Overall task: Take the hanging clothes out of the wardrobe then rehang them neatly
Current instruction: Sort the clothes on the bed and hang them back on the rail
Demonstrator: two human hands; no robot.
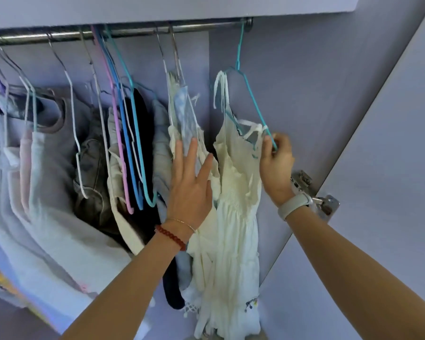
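Cream dress hangs between both hands, right fingers pinching its hanger.

Metal rail runs under the wardrobe top, fixed at the right wall. Hung on it — wire hangers at left, pink, blue and teal hangers mid-rail, one teal hanger alone at right carrying a cream dress.

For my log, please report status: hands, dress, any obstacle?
Left hand open, pressing clothes aside. Right hand pinches teal hanger. White dress on rail. Nothing blocking.
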